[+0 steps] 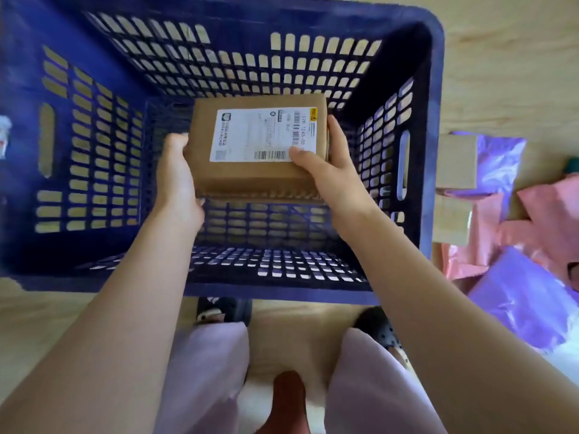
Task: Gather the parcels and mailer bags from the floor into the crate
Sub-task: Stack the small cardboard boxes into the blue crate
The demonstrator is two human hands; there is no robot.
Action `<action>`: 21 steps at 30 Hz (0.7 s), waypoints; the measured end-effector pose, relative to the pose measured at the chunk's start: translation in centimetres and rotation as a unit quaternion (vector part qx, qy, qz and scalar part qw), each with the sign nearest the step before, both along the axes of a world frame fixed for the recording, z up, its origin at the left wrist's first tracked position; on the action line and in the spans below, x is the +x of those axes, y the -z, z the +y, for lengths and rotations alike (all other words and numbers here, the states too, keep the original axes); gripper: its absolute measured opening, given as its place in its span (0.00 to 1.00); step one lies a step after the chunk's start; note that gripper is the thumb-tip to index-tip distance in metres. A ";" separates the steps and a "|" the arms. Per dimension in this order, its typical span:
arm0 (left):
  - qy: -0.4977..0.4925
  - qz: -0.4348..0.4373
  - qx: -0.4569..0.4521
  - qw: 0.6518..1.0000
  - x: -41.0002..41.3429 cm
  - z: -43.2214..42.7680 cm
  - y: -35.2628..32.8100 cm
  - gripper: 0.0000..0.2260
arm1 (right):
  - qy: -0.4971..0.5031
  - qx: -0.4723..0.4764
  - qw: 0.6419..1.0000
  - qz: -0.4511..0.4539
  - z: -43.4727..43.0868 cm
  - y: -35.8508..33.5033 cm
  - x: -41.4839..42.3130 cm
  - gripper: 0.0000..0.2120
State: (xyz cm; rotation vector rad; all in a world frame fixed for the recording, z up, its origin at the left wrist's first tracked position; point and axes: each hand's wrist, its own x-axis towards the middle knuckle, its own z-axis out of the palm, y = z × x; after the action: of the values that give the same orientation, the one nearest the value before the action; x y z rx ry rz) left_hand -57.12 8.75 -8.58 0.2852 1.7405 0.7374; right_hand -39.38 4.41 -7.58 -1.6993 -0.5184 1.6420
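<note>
The wooden floor [507, 57] carries a big blue slotted crate [437, 89], which fills most of the view and stands right in front of the person's slippered feet [213, 311]. Both bare arms reach down into it. To the crate's right, purple bags [526, 302] and pink bags [551, 211] lie in an overlapping heap on the floor, with two small cardboard parcels [456, 161] just beside the crate wall. Inside the crate's opening, over its mesh bottom, a brown box [250, 180] is held level between the two hands. The left hand [177, 180] grasps the box's left edge, its fingers curled round the side. The right hand [329, 170] grasps the right edge, fingers [336, 130] along the side and thumb pressed on the top. A white label [250, 136] with barcodes faces up under that thumb.
</note>
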 end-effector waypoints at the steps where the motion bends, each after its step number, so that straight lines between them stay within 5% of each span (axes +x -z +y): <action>1: 0.007 0.021 0.000 1.000 -0.1 0.4 0.9 0.12 | 0.014 -0.009 1.000 0.002 0.2 0.9 -0.2 0.35; 9: 0.124 0.119 0.035 0.984 1.8 5.6 5.2 0.20 | 0.093 -0.067 0.993 -0.007 4.9 5.5 0.2 0.35; 21: 0.328 0.100 -0.008 0.939 2.2 5.2 -1.0 0.15 | 0.054 -0.018 0.997 -0.054 4.5 2.5 2.0 0.37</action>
State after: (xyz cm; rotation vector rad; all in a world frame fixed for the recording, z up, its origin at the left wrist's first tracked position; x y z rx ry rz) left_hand -54.91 13.97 -7.61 0.9040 1.6858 0.2066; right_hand -37.41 8.87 -10.09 -1.8188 -0.4424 1.4984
